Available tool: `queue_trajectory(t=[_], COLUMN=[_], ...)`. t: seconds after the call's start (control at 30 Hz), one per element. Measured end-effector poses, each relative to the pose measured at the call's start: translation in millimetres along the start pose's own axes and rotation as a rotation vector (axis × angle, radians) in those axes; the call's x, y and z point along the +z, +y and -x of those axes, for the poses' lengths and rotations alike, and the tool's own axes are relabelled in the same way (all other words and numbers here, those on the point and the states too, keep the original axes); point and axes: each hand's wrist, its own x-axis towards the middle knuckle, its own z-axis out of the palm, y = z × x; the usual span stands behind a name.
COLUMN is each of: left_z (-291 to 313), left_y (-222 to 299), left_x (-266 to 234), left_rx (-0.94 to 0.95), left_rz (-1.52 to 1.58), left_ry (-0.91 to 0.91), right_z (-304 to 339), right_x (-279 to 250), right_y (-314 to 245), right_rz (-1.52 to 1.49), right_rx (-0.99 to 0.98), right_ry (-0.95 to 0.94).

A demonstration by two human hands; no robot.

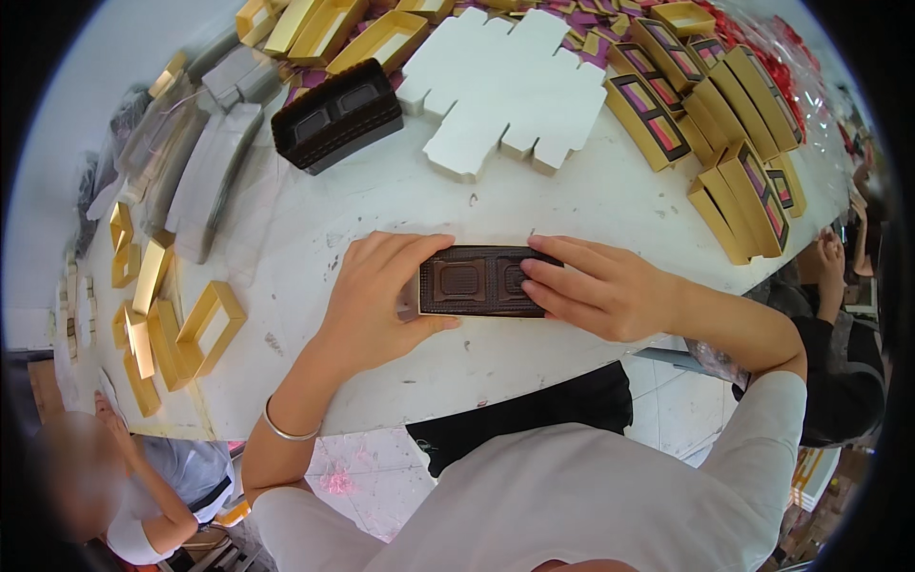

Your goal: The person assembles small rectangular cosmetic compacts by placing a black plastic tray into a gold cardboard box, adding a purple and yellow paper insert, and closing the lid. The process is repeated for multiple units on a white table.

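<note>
A dark brown plastic tray insert [474, 280] with rectangular recesses sits in a shallow gold box on the white table [381, 200]. My left hand [376, 300] grips its left end, thumb underneath and fingers over the top edge. My right hand [596, 286] lies flat on its right end, fingers pressing on the brown tray. A silver bangle [286, 431] is on my left wrist.
A stack of brown tray inserts [338, 114] stands at the back left, flat white die-cut cards [505, 86] behind the box. Gold box frames [210, 329] lie at the left, filled gold boxes [743, 181] at the right. Other people sit at lower left [124, 496] and right [839, 286].
</note>
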Motion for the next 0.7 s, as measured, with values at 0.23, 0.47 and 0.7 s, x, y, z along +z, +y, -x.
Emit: queue_trajectory(t=[0.23, 0.47, 0.7], left_z=[-5, 1, 0], left_y=[2, -1, -1], left_x=[-1, 2, 0], left_rx=[0.029, 0.015, 0.008], left_rz=[-0.032, -0.012, -0.033], left_ry=[0.015, 0.032, 0.018], right_z=[12, -8, -11], right_x=[-2, -20, -24], right_y=[2, 18, 15], right_rz=[-0.400, -0.488, -0.241], right_rx=[0.200, 0.224, 0.086], right_ry=[-0.054, -0.263, -0.210])
